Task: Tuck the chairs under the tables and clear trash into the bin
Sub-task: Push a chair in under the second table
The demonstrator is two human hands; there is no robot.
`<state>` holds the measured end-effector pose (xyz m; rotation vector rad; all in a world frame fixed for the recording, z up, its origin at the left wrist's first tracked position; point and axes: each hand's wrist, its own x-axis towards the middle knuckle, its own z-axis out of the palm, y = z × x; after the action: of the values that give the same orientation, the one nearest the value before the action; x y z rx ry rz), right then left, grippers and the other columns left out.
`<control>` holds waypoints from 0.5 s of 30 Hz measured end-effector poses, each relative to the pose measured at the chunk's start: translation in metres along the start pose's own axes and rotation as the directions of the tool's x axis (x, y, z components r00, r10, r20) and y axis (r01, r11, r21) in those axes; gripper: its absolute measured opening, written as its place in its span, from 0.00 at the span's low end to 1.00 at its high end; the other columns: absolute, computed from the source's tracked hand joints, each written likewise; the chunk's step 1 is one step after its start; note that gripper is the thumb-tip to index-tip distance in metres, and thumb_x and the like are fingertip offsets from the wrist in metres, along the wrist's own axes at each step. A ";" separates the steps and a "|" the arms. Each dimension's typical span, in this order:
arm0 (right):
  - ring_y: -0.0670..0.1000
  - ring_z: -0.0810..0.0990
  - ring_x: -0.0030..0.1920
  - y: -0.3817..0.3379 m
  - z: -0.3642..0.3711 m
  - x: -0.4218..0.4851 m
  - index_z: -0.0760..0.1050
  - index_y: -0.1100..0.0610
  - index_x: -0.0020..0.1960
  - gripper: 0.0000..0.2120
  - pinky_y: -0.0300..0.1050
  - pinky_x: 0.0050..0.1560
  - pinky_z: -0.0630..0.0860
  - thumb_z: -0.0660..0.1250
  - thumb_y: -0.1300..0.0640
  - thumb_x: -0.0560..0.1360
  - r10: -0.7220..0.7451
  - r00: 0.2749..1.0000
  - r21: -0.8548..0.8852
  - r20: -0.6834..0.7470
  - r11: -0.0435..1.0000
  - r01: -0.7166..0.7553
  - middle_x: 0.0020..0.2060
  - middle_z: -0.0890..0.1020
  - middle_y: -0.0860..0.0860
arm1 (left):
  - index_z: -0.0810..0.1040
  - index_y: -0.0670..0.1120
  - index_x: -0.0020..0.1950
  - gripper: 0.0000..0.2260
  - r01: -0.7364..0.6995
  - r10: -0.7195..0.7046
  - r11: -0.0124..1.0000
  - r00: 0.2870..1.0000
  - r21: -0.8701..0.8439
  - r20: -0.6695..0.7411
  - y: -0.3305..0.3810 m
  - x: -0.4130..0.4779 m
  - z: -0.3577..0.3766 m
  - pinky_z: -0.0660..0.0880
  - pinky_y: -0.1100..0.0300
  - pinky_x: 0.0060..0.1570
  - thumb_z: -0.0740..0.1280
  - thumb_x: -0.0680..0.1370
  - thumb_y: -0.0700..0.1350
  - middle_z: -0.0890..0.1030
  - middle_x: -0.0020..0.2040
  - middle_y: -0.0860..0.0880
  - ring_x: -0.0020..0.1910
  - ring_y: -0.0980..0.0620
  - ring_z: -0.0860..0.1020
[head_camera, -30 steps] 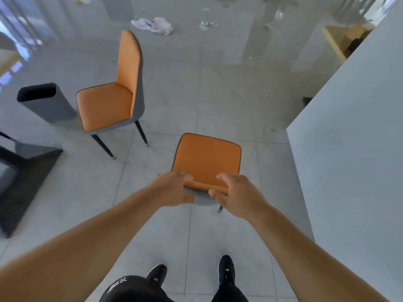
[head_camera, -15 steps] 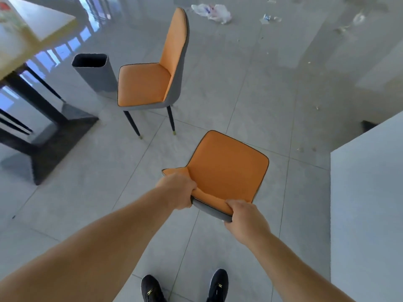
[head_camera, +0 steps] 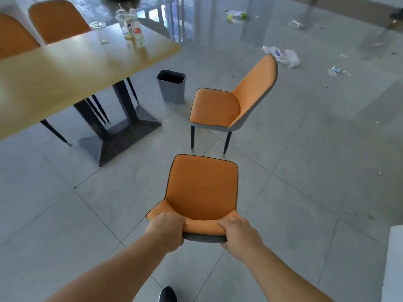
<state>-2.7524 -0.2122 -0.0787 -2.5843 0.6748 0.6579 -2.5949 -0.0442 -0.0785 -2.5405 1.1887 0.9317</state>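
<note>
Both bare arms stretched forward, hands gripping side by side

The left hand (head_camera: 166, 231) is curled, knuckles up, with its fingers (head_camera: 174, 219) wrapped over an edge and the thumb tucked beneath. The right hand (head_camera: 238, 235) mirrors it just to the right, fingers (head_camera: 226, 223) folded over the same edge. Both forearms run in from the near corners and converge toward the far hands, wrists nearly straight. One dark shoe tip (head_camera: 167, 294) shows between them.
</note>
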 end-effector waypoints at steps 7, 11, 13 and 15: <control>0.58 0.70 0.66 -0.122 -0.011 0.074 0.71 0.41 0.72 0.22 0.58 0.61 0.76 0.68 0.50 0.79 -0.216 0.968 -0.142 0.125 0.962 0.233 0.65 0.74 0.50 | 0.78 0.59 0.55 0.06 0.153 -0.161 0.974 0.986 -0.169 -0.038 -0.126 -0.040 0.015 0.75 0.60 0.39 0.67 0.80 0.52 0.78 0.44 0.56 0.44 0.54 0.77; 0.57 0.71 0.65 -0.182 -0.013 0.116 0.71 0.40 0.72 0.22 0.58 0.62 0.76 0.68 0.51 0.79 -0.332 0.929 -0.193 0.165 0.912 0.361 0.66 0.75 0.49 | 0.78 0.60 0.56 0.07 0.239 -0.268 0.935 0.960 -0.262 -0.080 -0.187 -0.052 0.024 0.74 0.61 0.38 0.67 0.78 0.54 0.78 0.44 0.58 0.43 0.56 0.76; 0.56 0.71 0.65 -0.203 -0.019 0.139 0.71 0.40 0.72 0.22 0.57 0.61 0.76 0.67 0.51 0.79 -0.383 0.908 -0.214 0.170 0.885 0.413 0.65 0.75 0.49 | 0.78 0.61 0.57 0.10 0.267 -0.315 0.904 0.944 -0.334 -0.096 -0.209 -0.053 0.024 0.73 0.61 0.39 0.67 0.77 0.57 0.78 0.45 0.59 0.45 0.56 0.75; 0.55 0.72 0.63 -0.217 -0.031 0.164 0.72 0.39 0.71 0.21 0.55 0.59 0.77 0.67 0.52 0.79 -0.424 0.889 -0.238 0.175 0.858 0.456 0.64 0.75 0.48 | 0.77 0.63 0.59 0.12 0.276 -0.343 0.869 0.934 -0.412 -0.097 -0.226 -0.048 0.021 0.71 0.62 0.40 0.68 0.76 0.59 0.77 0.49 0.61 0.48 0.56 0.74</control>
<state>-2.4989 -0.1087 -0.0869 -2.7771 -0.0665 0.7795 -2.4596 0.1442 -0.0862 -3.0591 0.6333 0.9690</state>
